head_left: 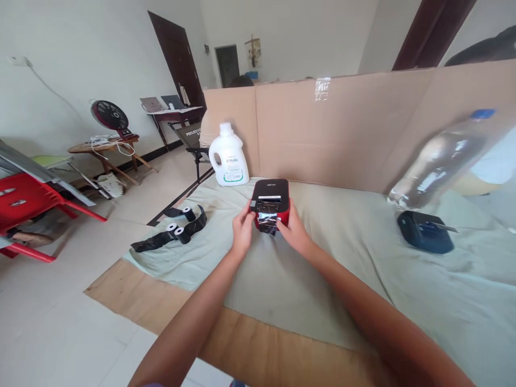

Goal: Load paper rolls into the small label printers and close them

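Note:
A small red and black printer [271, 196] sits on the pale green cloth [342, 269] in the middle of the table. A crumpled dark, shiny strip [267, 221] hangs out of its front. My left hand [243, 229] pinches the printer's left front corner and the edge of the strip. My right hand [294, 230] grips the printer's right front side, fingers curled round it. Both arms reach forward from the near edge.
Black strip with three white rolls [179, 231] lies at the cloth's left end. A white detergent jug [229, 156] stands by the cardboard wall [342, 129]. At right lie a dark blue printer [425, 232] and a blurred clear bottle [443, 158]. Red chair [24, 207] on the floor, left.

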{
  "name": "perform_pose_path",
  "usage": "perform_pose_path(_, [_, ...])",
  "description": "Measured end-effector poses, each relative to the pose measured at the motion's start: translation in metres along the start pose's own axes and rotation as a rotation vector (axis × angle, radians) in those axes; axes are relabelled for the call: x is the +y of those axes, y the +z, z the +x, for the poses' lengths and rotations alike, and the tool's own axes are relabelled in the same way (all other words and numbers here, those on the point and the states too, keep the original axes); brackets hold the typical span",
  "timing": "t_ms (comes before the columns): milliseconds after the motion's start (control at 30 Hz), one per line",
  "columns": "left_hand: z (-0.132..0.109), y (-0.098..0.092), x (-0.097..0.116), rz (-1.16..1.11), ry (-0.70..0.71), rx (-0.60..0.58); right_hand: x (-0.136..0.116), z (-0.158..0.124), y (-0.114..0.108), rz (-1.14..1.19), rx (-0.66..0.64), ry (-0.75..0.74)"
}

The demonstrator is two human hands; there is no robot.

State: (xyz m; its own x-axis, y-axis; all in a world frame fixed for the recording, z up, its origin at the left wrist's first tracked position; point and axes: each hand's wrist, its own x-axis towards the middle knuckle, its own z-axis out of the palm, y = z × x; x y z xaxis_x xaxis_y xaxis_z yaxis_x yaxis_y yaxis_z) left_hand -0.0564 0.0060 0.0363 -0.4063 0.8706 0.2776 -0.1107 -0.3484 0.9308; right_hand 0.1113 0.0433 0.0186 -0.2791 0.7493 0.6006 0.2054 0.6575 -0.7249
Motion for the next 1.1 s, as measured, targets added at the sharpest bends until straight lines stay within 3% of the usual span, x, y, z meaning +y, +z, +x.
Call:
perform_pose_path(167, [-0.049, 0.053, -0.002, -0.053, 0.007, -0.239, -0.026, -0.043, -0.075, -0.108, 0.085, 0.075])
perform_pose_path(333, [-0.077, 0.082, -0.012, -0.055, 0.047, -0.326, -0.024, -0.079, -0.096, -0.104, 0.17, 0.109])
perform_pose_path(500, [-0.087, 0.079, -0.019, 0.032, 0.064, -0.39, -0.017, -0.101, -0.089, 0.016, 0.239, 0.162])
perform_pose_path(800, [-0.084, 0.073, -0.018, 0.005, 0.006, -0.405, -0.014, -0.098, -0.089, -0.014, 0.188, 0.202])
perform_pose_path(1100, [-0.08, 0.062, -0.019, 0.068, 0.05, -0.463, -0.016, -0.101, -0.091, 0.035, 0.194, 0.254])
